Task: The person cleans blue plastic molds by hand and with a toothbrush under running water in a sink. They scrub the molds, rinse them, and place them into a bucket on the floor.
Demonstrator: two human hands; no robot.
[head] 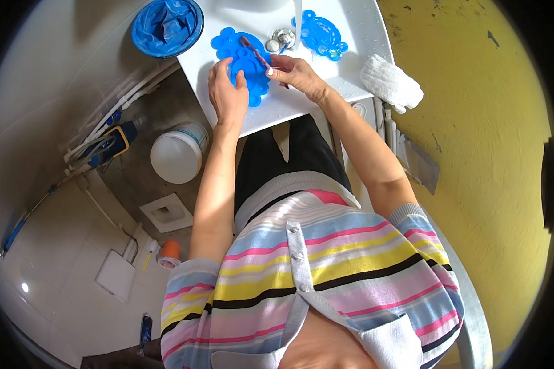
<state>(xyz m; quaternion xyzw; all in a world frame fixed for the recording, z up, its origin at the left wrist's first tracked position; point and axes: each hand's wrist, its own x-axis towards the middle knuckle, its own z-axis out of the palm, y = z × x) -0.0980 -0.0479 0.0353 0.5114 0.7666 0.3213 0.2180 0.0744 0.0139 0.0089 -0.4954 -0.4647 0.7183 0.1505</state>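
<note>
Over a white washbasin, my left hand grips a lobed blue plastic piece by its left edge, the thumb on its face. My right hand holds a pink toothbrush at a slant across that piece, its head pointing up and left; its fingers are also close to the piece's right edge. Just beyond lies more lobed blue plastic, partly overlapped by the held piece. Another wet, lobed blue piece rests in the basin right of the metal drain.
A white towel hangs over the basin's right rim. A bin with a blue liner stands at upper left. Below are a white bucket, pipes and a floor drain. A yellow wall runs along the right.
</note>
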